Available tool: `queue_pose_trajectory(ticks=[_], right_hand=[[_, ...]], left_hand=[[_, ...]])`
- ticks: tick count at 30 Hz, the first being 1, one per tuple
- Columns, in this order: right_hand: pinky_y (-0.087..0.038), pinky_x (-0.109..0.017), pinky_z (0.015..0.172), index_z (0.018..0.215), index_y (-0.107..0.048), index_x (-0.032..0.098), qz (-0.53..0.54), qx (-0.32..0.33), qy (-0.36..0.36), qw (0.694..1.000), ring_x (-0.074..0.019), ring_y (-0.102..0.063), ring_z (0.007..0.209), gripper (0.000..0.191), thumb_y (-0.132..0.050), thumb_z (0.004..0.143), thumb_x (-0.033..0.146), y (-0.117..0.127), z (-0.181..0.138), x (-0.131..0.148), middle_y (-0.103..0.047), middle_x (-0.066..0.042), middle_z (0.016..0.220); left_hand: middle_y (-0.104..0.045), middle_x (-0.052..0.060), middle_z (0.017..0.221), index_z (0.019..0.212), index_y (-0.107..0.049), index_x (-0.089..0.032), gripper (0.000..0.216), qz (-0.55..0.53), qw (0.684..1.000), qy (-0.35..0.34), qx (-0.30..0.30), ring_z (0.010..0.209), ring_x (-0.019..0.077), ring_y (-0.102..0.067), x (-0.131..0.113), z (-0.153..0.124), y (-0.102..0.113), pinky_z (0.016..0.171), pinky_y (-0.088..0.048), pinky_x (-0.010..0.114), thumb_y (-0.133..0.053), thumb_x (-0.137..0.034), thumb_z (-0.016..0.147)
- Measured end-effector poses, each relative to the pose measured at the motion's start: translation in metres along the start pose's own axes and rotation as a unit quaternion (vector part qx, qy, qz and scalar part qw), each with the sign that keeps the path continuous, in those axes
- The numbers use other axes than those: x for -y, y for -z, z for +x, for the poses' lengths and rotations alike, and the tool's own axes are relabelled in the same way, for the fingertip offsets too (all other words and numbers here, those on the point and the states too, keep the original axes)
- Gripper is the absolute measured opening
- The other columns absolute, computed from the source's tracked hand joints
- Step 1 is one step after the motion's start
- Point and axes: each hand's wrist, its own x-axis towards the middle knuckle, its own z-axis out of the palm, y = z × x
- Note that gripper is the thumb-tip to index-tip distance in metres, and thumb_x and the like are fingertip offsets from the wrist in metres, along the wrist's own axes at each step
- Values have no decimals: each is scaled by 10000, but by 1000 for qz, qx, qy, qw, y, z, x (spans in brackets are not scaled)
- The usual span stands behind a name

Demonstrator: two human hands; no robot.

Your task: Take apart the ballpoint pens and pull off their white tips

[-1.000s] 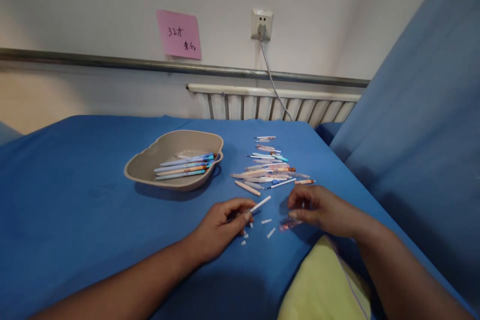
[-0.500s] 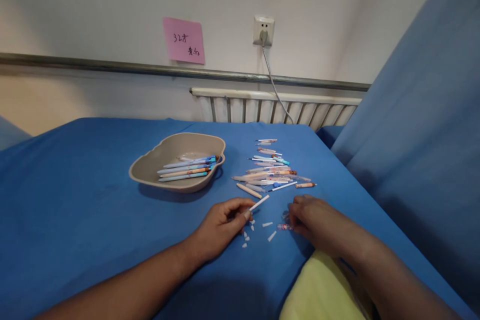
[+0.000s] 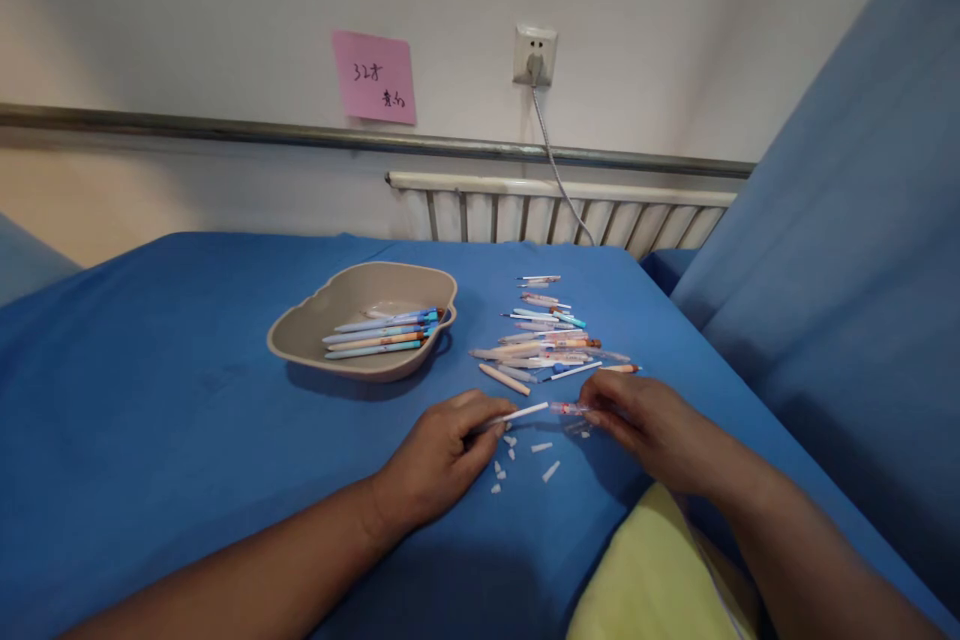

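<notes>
My left hand (image 3: 442,445) is closed on a white pen refill (image 3: 532,411), which points right out of the fingers. In my right hand (image 3: 652,425) a clear pen barrel with red print (image 3: 566,408) is pinched, its open end almost at the refill's tip; whether they touch I cannot tell. Below the hands lie several small white pieces (image 3: 551,471) on the blue sheet (image 3: 225,480). Beyond them is a spread of pen barrels and refills (image 3: 525,352), with a peach pen barrel (image 3: 504,379) nearest my left hand.
A beige basin (image 3: 289,345) with several assembled pens (image 3: 375,349) stands at the left. Yellow cloth (image 3: 652,570) lies under my right forearm. Behind are a white bed rail (image 3: 480,183) and a wall socket (image 3: 535,55) with a cord; a blue curtain (image 3: 840,220) hangs at right.
My right hand has lifted the clear barrel from near the sheet and brought it up level with the refill. The refill in my left hand now lies flatter, facing the barrel.
</notes>
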Motion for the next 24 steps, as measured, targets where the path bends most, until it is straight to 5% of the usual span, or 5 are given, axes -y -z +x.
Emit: queue_pose_trajectory(ticks=[24], right_hand=[[-390, -260, 654, 860, -571, 203, 14, -15, -9, 1000, -152, -550, 714, 108, -471, 902, 203, 3, 0, -2, -617, -2, 770]], left_hand=[[-607, 17, 865, 1032, -620, -212, 236, 10, 1000, -8, 29, 810, 139, -554, -2, -2, 2, 739, -404, 233, -410, -191, 928]])
